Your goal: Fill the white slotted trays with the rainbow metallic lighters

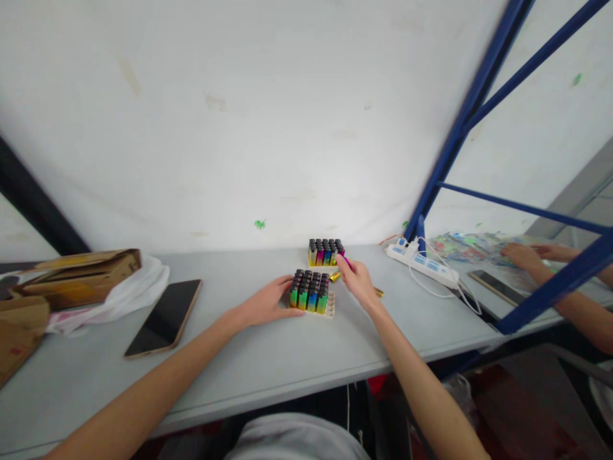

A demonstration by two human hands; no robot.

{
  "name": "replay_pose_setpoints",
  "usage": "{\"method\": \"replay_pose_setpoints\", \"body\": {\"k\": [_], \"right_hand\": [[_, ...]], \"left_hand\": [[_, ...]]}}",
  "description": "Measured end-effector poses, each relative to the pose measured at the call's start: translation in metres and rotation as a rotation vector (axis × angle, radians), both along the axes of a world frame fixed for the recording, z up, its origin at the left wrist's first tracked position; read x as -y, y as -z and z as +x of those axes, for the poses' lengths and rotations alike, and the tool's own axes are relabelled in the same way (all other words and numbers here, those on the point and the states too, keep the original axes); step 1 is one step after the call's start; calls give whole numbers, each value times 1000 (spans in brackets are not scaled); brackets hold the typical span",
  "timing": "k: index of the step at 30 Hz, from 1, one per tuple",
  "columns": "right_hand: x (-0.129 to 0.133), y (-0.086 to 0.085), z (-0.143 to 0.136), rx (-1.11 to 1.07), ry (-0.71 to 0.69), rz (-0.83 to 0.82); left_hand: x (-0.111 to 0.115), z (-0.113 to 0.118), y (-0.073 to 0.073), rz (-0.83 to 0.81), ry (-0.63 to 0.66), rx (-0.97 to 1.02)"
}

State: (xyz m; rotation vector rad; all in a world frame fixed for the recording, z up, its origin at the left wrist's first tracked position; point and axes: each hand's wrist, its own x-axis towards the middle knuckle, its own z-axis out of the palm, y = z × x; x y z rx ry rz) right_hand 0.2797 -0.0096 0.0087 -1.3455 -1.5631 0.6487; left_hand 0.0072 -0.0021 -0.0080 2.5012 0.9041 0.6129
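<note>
My left hand (272,301) is wrapped round the left side of the front white tray (330,306). Black-topped lighters (308,292) in green, blue and yellow stand upright in this tray, and its right column shows bare slots. My right hand (357,281) pinches a shiny purple and gold lighter (345,260) at the tray's back right. Behind stands a second tray (316,264) of lighters (326,252). A gold lighter (335,276) lies between the trays, and another gold piece (379,292) is partly hidden by my right wrist.
At left are a dark phone (165,317), a cardboard box (86,278) and a white plastic bag (138,287). A power strip (421,262) with cables lies right, by a blue frame (450,140). Beyond it, another person's hands (524,255) are over plastic packets.
</note>
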Motion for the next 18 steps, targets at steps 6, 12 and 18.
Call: {"method": "replay_pose_setpoints", "body": {"k": [6,12,18], "right_hand": [[6,-2,-4,23,129,82],[6,-4,-7,55,119,106],[6,-1,-7,33,78,90]], "left_hand": [[0,1,0,2,-23,-13],[-1,1,1,5,-17,-26],[0,1,1,6,-16,-24]]}}
